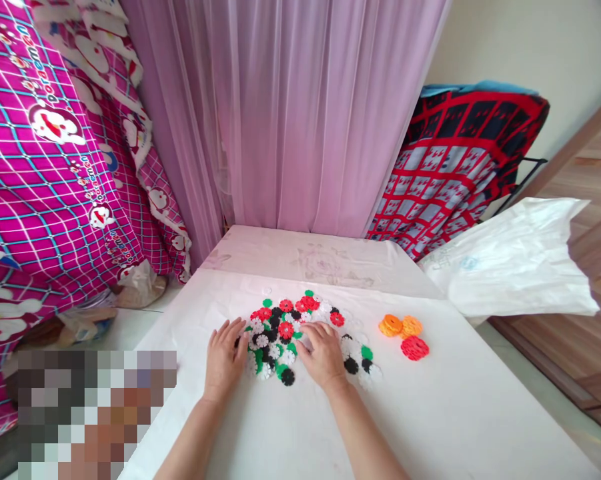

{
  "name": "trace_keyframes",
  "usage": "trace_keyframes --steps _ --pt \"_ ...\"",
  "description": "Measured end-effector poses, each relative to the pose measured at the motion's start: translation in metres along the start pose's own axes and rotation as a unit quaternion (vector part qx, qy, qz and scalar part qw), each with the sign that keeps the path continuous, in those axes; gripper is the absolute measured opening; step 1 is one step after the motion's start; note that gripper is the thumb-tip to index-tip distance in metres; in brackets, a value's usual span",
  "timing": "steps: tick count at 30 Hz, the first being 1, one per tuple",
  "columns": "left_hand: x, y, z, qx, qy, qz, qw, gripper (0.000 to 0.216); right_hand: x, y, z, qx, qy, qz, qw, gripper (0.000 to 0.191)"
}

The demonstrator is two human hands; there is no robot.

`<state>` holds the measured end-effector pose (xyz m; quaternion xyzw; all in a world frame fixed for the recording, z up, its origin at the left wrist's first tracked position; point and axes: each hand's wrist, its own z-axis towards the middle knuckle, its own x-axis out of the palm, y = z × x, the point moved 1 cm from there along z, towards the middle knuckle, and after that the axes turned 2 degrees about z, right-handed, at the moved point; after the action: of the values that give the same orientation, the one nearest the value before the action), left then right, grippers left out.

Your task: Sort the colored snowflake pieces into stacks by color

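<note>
A loose pile of small notched plastic discs [285, 330] in red, black, white and green lies in the middle of the table. My left hand [225, 355] rests at the pile's left edge, fingers stretched forward and thumb apart, touching the outer discs. Over the right part of the pile is my right hand [323, 353], its fingers slightly bent and spread from the thumb. I see no disc held in either hand, though the discs under the right fingers are partly hidden. To the right stand an orange disc stack [391, 325], a lighter orange stack [411, 327] and a red stack [415, 348].
The white-covered table [460, 400] reaches back to a pink curtain [300, 120]. A white plastic bag [520, 260] hangs over its right edge. Magenta patterned cloth [55, 167] is on the left, red-and-black checked cloth [445, 173] at the back right. A pixelated patch covers the lower left.
</note>
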<state>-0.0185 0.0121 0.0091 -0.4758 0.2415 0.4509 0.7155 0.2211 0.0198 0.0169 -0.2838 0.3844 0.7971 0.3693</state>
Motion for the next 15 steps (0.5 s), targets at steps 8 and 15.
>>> trace_keyframes --steps 8,15 --pt "0.010 -0.009 0.006 0.001 0.046 -0.061 0.997 0.043 0.016 0.019 0.018 0.016 0.057 0.003 0.998 0.024" --pt "0.011 -0.013 0.011 0.028 0.058 -0.077 0.995 0.039 0.025 0.015 0.019 0.057 0.056 0.021 0.997 0.032"
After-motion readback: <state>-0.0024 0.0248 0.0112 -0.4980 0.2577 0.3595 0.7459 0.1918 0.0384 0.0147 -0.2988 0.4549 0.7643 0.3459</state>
